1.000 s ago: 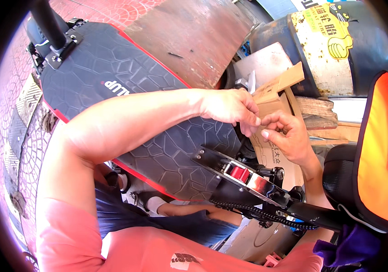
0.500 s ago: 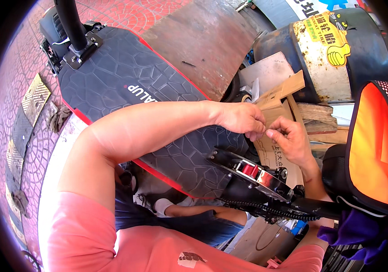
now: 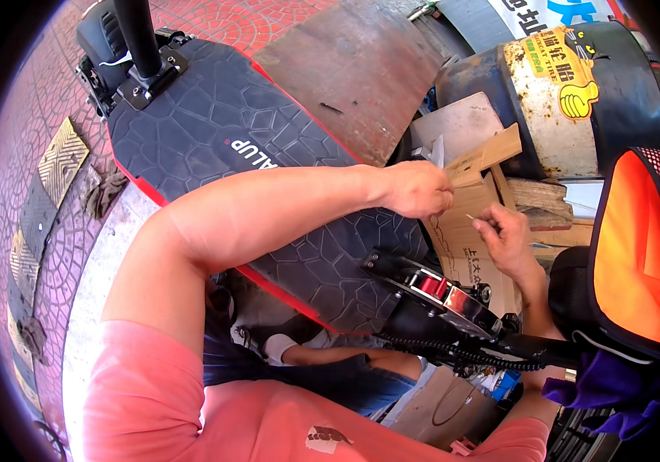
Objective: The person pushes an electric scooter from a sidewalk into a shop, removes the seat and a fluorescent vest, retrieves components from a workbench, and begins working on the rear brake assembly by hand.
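My left hand (image 3: 422, 191) is closed above the far right end of an electric scooter's deck (image 3: 191, 127); its fingertips are tucked out of sight, so what it holds, if anything, is hidden. A short gap away, my right hand (image 3: 505, 239) pinches a tiny thin light-coloured piece (image 3: 470, 217) between thumb and forefinger, too small to name. Both hands hover by an open cardboard box (image 3: 465, 204). Below them lies the scooter's folding hinge (image 3: 434, 289) with a red part, its dark stem (image 3: 542, 350) passing over my right forearm.
A rusty drum (image 3: 549, 108) with a yellow sticker stands at the far right. An orange-and-black bag (image 3: 638, 246) and purple cloth (image 3: 607, 389) hang at the right. A metal plate (image 3: 345, 69) lies beyond the deck. Ramp blocks (image 3: 60, 165) line the left.
My hands have come apart, the left slightly up and the right slightly down. The thin piece now shows at my right fingertips. The whole view has shifted a little.
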Available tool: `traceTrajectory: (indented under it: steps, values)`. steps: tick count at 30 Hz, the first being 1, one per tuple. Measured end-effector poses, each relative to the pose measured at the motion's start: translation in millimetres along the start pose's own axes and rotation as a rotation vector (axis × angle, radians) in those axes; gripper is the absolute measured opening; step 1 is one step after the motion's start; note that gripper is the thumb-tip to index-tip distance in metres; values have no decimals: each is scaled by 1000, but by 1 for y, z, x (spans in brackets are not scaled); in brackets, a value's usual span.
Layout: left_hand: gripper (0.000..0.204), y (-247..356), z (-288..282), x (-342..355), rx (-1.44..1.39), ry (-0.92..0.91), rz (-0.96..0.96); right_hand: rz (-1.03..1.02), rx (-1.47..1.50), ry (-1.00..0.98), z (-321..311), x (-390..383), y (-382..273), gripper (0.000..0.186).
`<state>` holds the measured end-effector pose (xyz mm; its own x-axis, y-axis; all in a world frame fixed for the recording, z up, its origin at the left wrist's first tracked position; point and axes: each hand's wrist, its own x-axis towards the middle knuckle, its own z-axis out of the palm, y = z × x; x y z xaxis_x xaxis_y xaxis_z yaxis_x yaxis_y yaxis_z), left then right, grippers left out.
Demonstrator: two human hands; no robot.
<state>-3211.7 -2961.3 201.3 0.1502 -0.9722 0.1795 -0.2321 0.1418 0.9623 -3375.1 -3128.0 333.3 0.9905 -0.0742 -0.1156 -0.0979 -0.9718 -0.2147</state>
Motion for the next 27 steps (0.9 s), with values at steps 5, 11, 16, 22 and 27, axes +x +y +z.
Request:
traceTrajectory:
  steps: [5, 11, 16, 22, 27]
  values:
    - [45, -12, -13, 12, 435, 291, -46, 309, -101, 113, -21, -68, 56, 13]
    - [49, -22, -64, 15, 752, 421, -337, 412, -456, 465, -33, -209, 62, 21]
    - [48, -69, -132, 27, 1151, 337, -472, 670, 15, 692, 18, -394, 40, 23]
    - [46, -110, -152, 33, 1324, 146, -435, 1040, 360, 826, 73, -470, -75, 22]
    - [47, -92, -138, 36, 1317, 159, -512, 1031, 356, 917, 100, -439, -153, 15]
